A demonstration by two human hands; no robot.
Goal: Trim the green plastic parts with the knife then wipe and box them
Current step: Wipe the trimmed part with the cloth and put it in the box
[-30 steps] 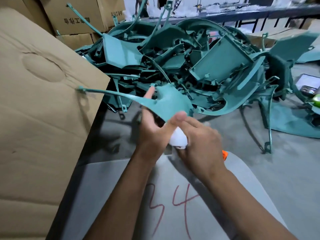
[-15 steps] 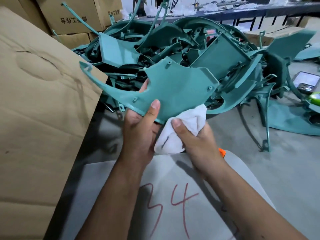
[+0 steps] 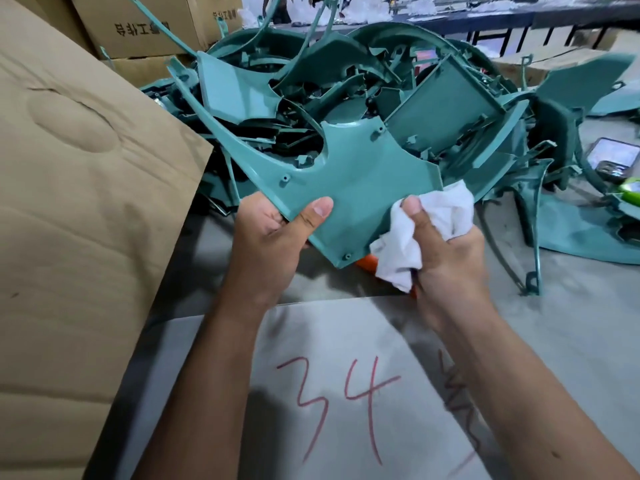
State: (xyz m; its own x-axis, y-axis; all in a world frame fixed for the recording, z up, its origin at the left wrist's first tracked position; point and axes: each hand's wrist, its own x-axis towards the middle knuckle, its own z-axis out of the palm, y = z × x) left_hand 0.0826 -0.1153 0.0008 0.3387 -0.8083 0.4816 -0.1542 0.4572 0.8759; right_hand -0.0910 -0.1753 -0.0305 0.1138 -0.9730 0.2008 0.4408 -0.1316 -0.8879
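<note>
big heap of green parts (image 3: 398,98) behind the held panel (image 3: 360,188). panel's long axis runs up-left from the left hand (image 3: 273,244), which grips its lower edge, thumb on top. right hand (image 3: 446,251) sits at the panel's right edge, clenched round a white rag (image 3: 415,237), so it's nearest for wiping.

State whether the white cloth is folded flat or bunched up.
Bunched up: the cloth sits crumpled in the right hand, with uneven creases.
</note>
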